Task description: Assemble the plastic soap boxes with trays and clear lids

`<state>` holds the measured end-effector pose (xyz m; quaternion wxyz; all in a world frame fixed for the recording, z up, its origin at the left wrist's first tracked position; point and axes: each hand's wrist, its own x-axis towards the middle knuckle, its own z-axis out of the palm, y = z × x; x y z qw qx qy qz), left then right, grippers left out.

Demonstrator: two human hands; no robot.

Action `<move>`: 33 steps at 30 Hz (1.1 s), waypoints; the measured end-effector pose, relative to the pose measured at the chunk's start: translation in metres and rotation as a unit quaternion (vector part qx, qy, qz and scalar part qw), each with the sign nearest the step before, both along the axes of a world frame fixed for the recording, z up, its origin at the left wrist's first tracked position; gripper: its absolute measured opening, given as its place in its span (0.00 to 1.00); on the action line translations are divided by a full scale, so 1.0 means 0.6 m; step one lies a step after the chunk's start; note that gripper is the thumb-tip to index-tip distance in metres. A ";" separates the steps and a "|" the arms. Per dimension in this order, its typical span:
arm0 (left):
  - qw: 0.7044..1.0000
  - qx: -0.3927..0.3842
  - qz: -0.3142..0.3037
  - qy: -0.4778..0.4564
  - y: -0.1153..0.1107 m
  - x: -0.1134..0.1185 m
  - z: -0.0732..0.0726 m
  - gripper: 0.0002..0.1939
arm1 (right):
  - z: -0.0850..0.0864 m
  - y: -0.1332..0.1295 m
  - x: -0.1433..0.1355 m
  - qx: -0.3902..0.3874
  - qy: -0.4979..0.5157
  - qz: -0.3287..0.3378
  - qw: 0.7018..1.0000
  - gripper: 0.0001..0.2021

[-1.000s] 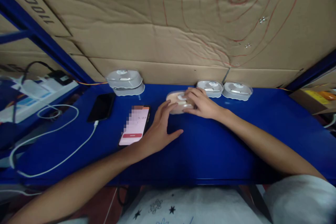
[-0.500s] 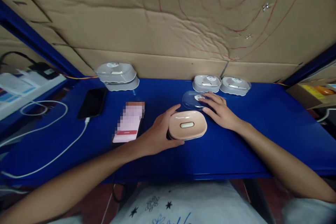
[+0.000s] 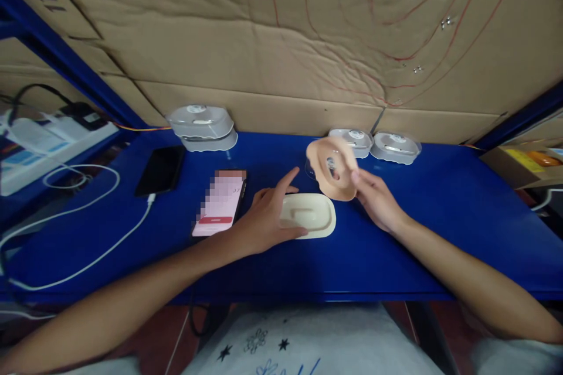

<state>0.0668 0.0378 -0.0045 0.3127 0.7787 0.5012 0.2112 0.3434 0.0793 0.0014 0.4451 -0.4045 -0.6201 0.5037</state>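
A peach-coloured oval piece is tilted up above the table, with my right hand pinching its right edge. Below it a cream oval tray with a shallow recess lies on the blue table. My left hand rests at the tray's left end, thumb and fingers spread around it. Behind the peach piece, a bit of a clear lid shows; the rest of it is hidden.
Two lidded oval boxes stand at the back right, partly behind the peach piece. Stacked boxes stand at the back left. A lit phone, a dark phone with a white cable, and a power strip lie left.
My right hand has left the clear lid and lifted the peach piece up and tilted it, uncovering the cream tray. My left hand has stayed near the same spot.
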 end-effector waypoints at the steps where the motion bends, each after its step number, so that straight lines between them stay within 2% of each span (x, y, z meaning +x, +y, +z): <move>1: 1.000 -0.006 -0.003 0.004 0.000 -0.001 0.001 0.60 | 0.001 0.006 0.003 -0.065 0.077 -0.015 0.995 0.23; 3: 1.000 -0.016 -0.004 -0.017 -0.002 -0.001 0.006 0.53 | 0.002 0.017 0.009 -0.156 0.198 -0.028 0.967 0.22; 4: 0.999 -0.021 0.000 -0.041 -0.004 -0.001 0.010 0.49 | 0.002 0.021 0.011 -0.177 0.231 -0.031 0.956 0.22; 7: 0.988 -0.061 0.024 -0.143 -0.005 0.000 0.022 0.39 | 0.000 0.024 0.012 -0.162 0.230 -0.047 0.958 0.22; 9: 0.968 -0.118 0.044 -0.216 -0.002 0.000 0.029 0.37 | -0.003 0.017 0.011 -0.091 0.168 -0.063 0.980 0.24; 11: 0.939 -0.178 0.062 -0.288 0.004 0.000 0.032 0.37 | -0.003 0.003 0.010 0.046 0.060 -0.076 0.994 0.24; 12: 0.923 -0.203 0.070 -0.320 0.007 0.000 0.032 0.36 | -0.001 -0.005 0.009 0.130 -0.006 -0.072 0.989 0.23; 14: 0.889 -0.244 0.083 -0.378 0.012 0.002 0.030 0.35 | 0.003 -0.023 0.007 0.283 -0.135 -0.028 0.949 0.22; 16: 0.850 -0.284 0.083 -0.436 0.015 0.003 0.025 0.34 | 0.007 -0.038 0.002 0.368 -0.223 0.041 0.902 0.26; 19: 0.782 -0.329 0.085 -0.523 0.016 0.005 0.021 0.29 | 0.006 -0.047 -0.006 0.422 -0.281 0.108 0.855 0.28; 22: 0.736 -0.342 0.118 -0.573 0.018 0.005 0.023 0.21 | 0.001 -0.043 -0.006 0.449 -0.304 0.120 0.831 0.25; 25: 0.719 -0.355 0.134 -0.582 0.019 0.004 0.028 0.15 | -0.001 -0.038 -0.003 0.463 -0.340 0.143 0.806 0.23; 28: 0.706 -0.383 0.117 -0.584 0.018 0.003 0.031 0.15 | 0.001 -0.040 -0.003 0.467 -0.379 0.176 0.779 0.22; 30: 0.702 -0.400 0.098 -0.581 0.016 0.003 0.031 0.20 | -0.001 -0.041 -0.005 0.462 -0.392 0.188 0.773 0.22; 33: 0.714 -0.390 0.067 -0.577 0.012 0.004 0.033 0.21 | -0.011 -0.034 -0.006 0.458 -0.381 0.194 0.780 0.21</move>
